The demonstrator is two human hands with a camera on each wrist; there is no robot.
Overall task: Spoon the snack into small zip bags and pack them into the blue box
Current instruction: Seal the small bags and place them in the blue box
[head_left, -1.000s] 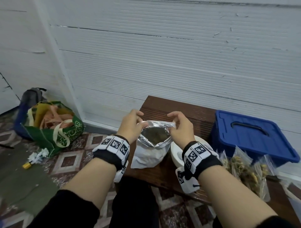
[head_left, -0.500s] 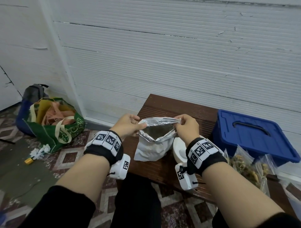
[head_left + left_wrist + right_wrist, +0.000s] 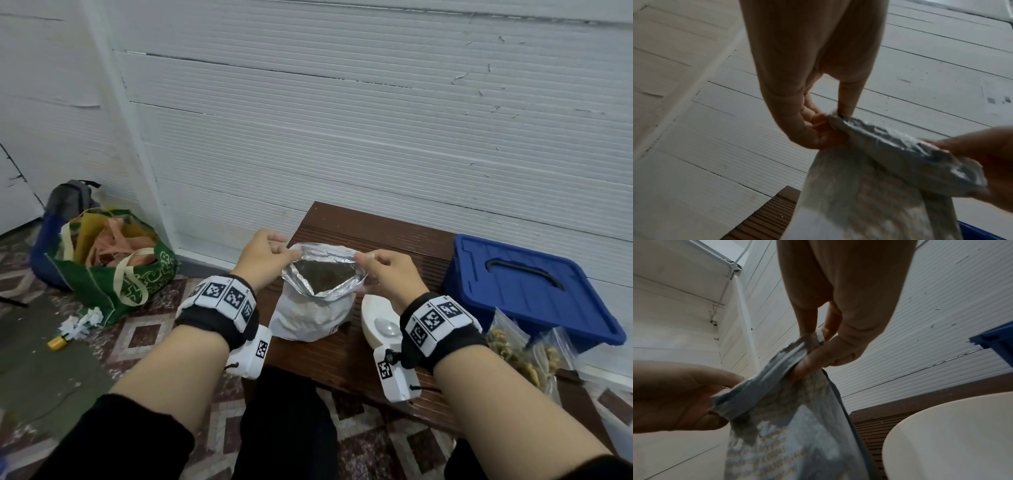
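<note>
A white wall (image 3: 342, 137) of finely ribbed panels, marked with dark horizontal seams and small scuffs, fills the back of the scene. A white vertical trim strip (image 3: 133, 144) runs down the wall to the left of the dark brown slatted wooden bench (image 3: 370, 240), which stands against the wall's foot. Left of the bench the floor (image 3: 144, 335) is tiled in a maroon, grey and cream diamond pattern; farther left lies a plain grey patch of floor (image 3: 41, 370). The light is even and dim, without hard shadows.
</note>
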